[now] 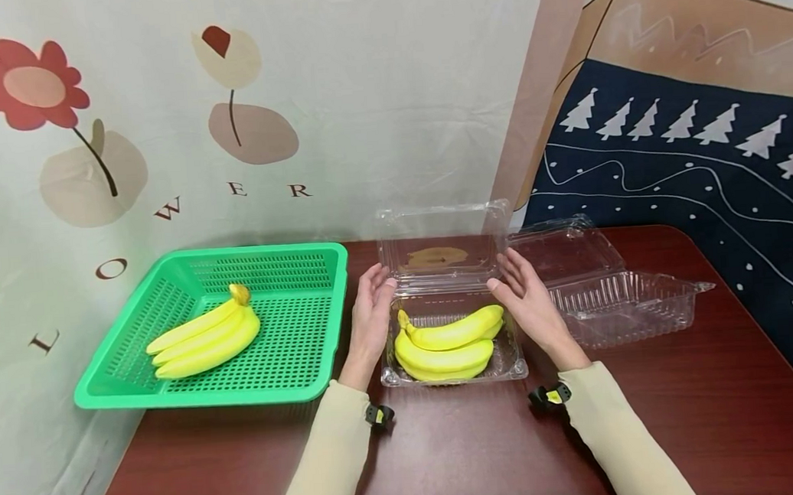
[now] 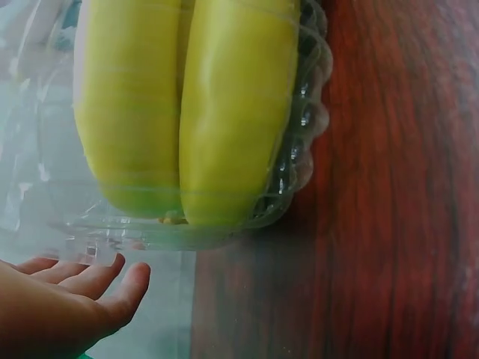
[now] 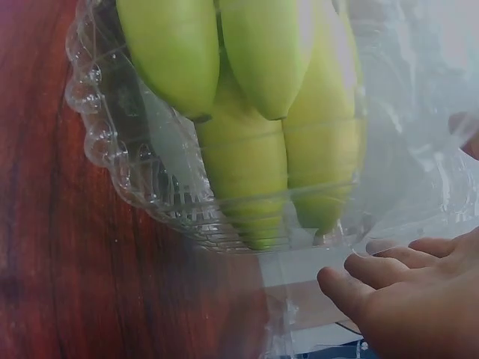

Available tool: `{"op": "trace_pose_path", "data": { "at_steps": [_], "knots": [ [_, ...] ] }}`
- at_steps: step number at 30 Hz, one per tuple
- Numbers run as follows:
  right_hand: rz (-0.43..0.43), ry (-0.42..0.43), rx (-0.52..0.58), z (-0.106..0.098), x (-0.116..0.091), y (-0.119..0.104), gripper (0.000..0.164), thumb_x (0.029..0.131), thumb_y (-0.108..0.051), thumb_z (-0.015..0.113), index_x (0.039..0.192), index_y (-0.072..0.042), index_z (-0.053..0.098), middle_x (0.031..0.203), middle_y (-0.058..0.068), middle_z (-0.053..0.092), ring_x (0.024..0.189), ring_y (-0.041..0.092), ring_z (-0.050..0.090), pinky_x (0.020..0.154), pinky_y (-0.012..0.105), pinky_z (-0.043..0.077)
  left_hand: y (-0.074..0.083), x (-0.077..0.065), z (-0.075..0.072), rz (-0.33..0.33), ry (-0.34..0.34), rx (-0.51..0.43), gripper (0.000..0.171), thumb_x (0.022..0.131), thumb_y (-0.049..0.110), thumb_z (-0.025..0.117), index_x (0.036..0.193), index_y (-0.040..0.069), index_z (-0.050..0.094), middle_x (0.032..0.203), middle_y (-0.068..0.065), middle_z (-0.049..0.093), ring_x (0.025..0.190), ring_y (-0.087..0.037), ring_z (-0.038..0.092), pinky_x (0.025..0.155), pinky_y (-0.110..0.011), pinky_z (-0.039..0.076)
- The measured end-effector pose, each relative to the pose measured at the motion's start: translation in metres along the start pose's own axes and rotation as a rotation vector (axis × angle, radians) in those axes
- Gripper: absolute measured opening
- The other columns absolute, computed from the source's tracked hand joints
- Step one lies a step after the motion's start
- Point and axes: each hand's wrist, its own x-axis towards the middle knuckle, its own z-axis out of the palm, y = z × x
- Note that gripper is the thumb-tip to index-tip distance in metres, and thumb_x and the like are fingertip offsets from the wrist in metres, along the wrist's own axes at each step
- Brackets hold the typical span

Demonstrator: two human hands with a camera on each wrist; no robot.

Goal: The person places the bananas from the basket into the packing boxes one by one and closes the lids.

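Bananas, smooth and curved, inside ribbed clear plastic clamshell

- The table has a dark reddish-brown, wood-grained top with a soft shine and a rounded far right corner.
- On its left sits a green basket, reaching past the table's left edge.
- Near the middle stands a clear plastic box, its lid raised.
- Just right of that lies another clear box, also open.
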Motion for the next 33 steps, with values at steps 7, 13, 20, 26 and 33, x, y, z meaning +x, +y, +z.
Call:
{"op": "trace_pose_path", "data": {
  "at_steps": [7,13,20,26,33],
  "knots": [
    [-0.029,-0.011,-0.040,-0.003,-0.008,-0.003,0.076,0.105,-0.027,0.061,0.166,-0.009,0.018,0.168,0.014,0.029,0.155,0.032,0.027,0.122,0.050,0.027,0.001,-0.007,-0.006,0.045,0.011,0.073,0.053,0.110,0.034,0.043,0.152,0.001,0.044,0.151,-0.019,0.052,0.140,-0.035,0.048,0.117,-0.050,0.037],
    [-0.030,-0.025,-0.086,-0.005,-0.014,-0.005,0.076,0.106,-0.031,0.059,0.165,-0.007,0.016,0.168,0.015,0.027,0.155,0.032,0.026,0.122,0.051,0.026,0.003,-0.014,-0.008,0.034,0.001,0.083,0.056,0.111,0.041,0.037,0.153,0.004,0.043,0.153,-0.016,0.050,0.141,-0.032,0.047,0.117,-0.050,0.037],
    [-0.041,-0.045,-0.115,-0.008,-0.024,-0.006,0.070,0.110,-0.031,0.051,0.165,-0.006,0.017,0.169,0.016,0.025,0.156,0.032,0.023,0.122,0.053,0.025,0.006,-0.023,-0.008,0.026,-0.016,0.075,0.062,0.110,0.047,0.030,0.154,0.005,0.041,0.157,-0.016,0.046,0.145,-0.033,0.043,0.120,-0.051,0.032],
    [-0.032,-0.051,-0.156,-0.011,-0.033,-0.007,0.061,0.112,-0.030,0.042,0.165,-0.007,0.021,0.168,0.015,0.027,0.156,0.031,0.022,0.123,0.054,0.020,0.009,-0.028,-0.010,0.009,-0.043,0.019,0.066,0.111,0.049,0.026,0.154,0.000,0.038,0.159,-0.021,0.041,0.149,-0.035,0.037,0.121,-0.054,0.028],
    [-0.025,-0.113,-0.089,-0.014,-0.048,-0.007,0.063,0.113,-0.040,0.030,0.164,-0.004,0.021,0.168,0.018,0.024,0.154,0.039,0.025,0.123,0.056,0.018,0.011,-0.037,-0.013,-0.039,-0.072,0.016,0.073,0.109,0.056,0.023,0.159,0.003,0.033,0.162,-0.021,0.037,0.151,-0.036,0.033,0.120,-0.056,0.029]
  ]
}}
